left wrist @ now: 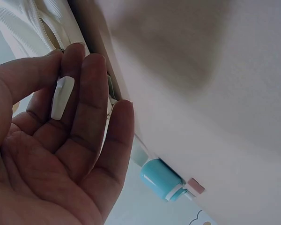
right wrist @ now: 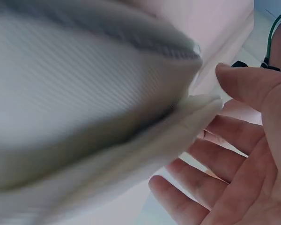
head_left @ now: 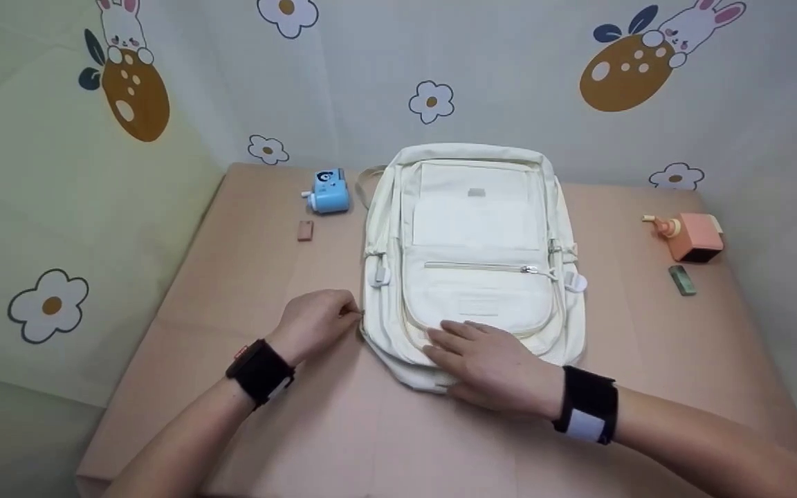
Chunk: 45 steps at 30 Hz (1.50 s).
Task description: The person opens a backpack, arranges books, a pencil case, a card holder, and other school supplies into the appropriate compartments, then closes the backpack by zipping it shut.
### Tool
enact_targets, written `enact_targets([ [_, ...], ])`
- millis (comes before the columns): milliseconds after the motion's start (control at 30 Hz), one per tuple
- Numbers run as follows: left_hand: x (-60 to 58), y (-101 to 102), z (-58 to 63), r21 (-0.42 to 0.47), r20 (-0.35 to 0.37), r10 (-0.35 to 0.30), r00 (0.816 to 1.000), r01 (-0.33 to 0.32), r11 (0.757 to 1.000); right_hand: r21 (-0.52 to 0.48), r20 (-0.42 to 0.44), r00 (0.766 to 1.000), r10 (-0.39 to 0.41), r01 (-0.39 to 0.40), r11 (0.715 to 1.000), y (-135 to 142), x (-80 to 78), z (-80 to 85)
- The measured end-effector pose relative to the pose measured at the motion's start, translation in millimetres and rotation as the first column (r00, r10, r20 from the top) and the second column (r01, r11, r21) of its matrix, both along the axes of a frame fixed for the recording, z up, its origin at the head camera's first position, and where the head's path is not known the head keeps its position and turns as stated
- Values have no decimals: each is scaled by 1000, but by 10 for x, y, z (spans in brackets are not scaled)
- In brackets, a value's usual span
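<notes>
A cream-white backpack (head_left: 474,225) lies on its back, its front pocket zip (head_left: 474,266) facing up. At its lower left side my left hand (head_left: 319,318) pinches the zipper slider between thumb and index finger. The left wrist view shows the white zipper pull (left wrist: 62,98) hanging across the fingers, below parted zipper teeth (left wrist: 50,33). My right hand (head_left: 495,363) rests on the bag's lower front with its fingers extended. In the right wrist view the bag's fabric (right wrist: 84,84) is blurred and close, beside the spread fingers.
A blue toy camera-like bottle (head_left: 330,192) and a small pink block (head_left: 306,230) sit left of the bag. To the right are an orange pump-topped box (head_left: 694,237) and a small green block (head_left: 682,280). A patterned curtain (head_left: 364,76) stands behind the table (head_left: 246,263).
</notes>
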<state>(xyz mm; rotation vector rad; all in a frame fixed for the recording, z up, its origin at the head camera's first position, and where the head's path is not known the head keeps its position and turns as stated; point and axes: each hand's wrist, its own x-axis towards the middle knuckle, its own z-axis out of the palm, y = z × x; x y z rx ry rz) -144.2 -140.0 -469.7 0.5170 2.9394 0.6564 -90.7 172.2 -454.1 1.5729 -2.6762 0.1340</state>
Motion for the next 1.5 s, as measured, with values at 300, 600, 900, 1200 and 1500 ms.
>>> enact_targets([
  [300, -15, 1, -28, 1, -23, -1, 1000, 1, 1000, 10, -32, 999, -25, 26, 1000, 101, 83, -167],
  [600, -36, -9, -47, 10, -36, 28, 999, -27, 1000, 0, -35, 998, -49, 49, 999, 74, 37, -187],
  [900, 5, 1, -22, -18, -14, 12, 1000, -12, 1000, 3, -5, 999, -47, 47, 999, 58, 4, -196],
  [1200, 141, 38, 49, -53, 17, -45, 999, 46, 998, 32, 19, 998, -61, 60, 998, 53, 10, -172],
  [1500, 217, 115, 30, -60, 22, -70, 997, 71, 996, 8, 15, 998, -64, 63, 998, 52, 5, -190],
])
